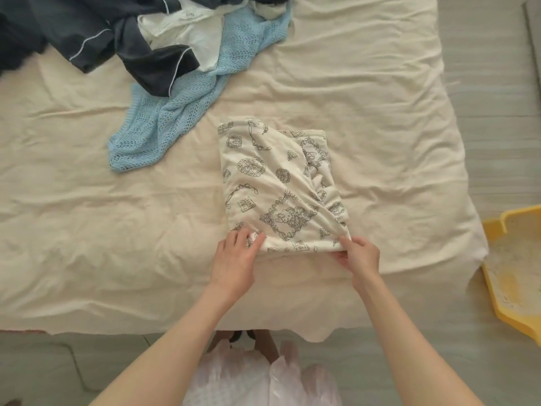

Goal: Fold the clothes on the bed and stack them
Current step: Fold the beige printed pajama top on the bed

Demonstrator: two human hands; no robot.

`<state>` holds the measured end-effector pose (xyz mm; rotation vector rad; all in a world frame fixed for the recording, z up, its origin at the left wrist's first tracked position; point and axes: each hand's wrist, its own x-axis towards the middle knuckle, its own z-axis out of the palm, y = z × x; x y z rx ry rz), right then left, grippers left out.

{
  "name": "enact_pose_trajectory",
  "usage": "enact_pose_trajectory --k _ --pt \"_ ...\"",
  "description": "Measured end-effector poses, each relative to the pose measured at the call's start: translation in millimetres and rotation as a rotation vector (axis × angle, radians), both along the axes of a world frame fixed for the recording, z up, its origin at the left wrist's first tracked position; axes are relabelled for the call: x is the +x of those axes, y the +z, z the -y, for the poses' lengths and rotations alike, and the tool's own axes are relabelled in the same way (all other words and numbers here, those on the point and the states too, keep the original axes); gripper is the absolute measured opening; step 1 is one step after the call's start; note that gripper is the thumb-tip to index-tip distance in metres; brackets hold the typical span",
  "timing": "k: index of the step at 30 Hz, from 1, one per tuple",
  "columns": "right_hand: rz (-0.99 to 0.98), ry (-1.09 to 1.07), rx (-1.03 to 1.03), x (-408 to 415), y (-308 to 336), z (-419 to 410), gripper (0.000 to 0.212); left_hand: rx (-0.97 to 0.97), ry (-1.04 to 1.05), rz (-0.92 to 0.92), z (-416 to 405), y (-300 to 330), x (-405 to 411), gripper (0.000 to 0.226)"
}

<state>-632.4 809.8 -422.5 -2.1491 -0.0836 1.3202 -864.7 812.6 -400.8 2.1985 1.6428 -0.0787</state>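
Here, in the head view, a folded cream garment [275, 186] printed with dark line drawings lies on the bed [380, 98], near its front edge and a little right of centre. The left hand [235, 256] pinches the garment's near left corner, its fingertips partly tucked under a fold so the exact grip is hard to read. The right hand [361, 254] pinches the near right corner between thumb and fingers, with the cloth bunching into pleats just above it. At the far left of the bed sits an unfolded heap: a light blue knit top [164, 130] trails toward the middle, a dark garment with white piping [96, 36] lies over it, and a white piece [187, 27] shows between them; the heap is cut off by the top edge. Beside the bed on the right, a yellow tray [515, 273] is cut off by the frame. A pale plastic bag [263, 376] hangs below, between the forearms.
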Motion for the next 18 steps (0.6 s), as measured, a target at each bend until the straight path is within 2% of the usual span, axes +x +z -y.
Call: enact_pose_trajectory --k 2,4,7,9,10,14,18 --pt "0.182 0.101 0.033 0 4 1 0.019 -0.01 -0.031 -0.021 3 1 -4 0.066" --pt "0.485 0.333 0.192 -6 13 5 0.033 -0.011 -0.055 -0.033 8 2 -10 0.068" --pt "0.893 0.972 0.447 -25 17 19 0.056 -0.011 -0.102 -0.054 14 -3 -17 0.077" --pt "1.004 1.333 0.427 -34 7 27 0.075 0.002 -0.127 -0.074 14 -8 -18 0.086" --pt "1.005 1.427 0.381 -36 3 29 0.081 0.01 -0.127 -0.077 14 -10 -19 0.09" --pt "1.065 1.503 0.385 -23 -11 13 0.075 0.068 -0.126 -0.062 4 -20 -28 0.089" --pt "1.062 1.583 0.467 -11 -18 -10 0.068 0.089 -0.187 -0.052 -17 -23 -33 0.065"
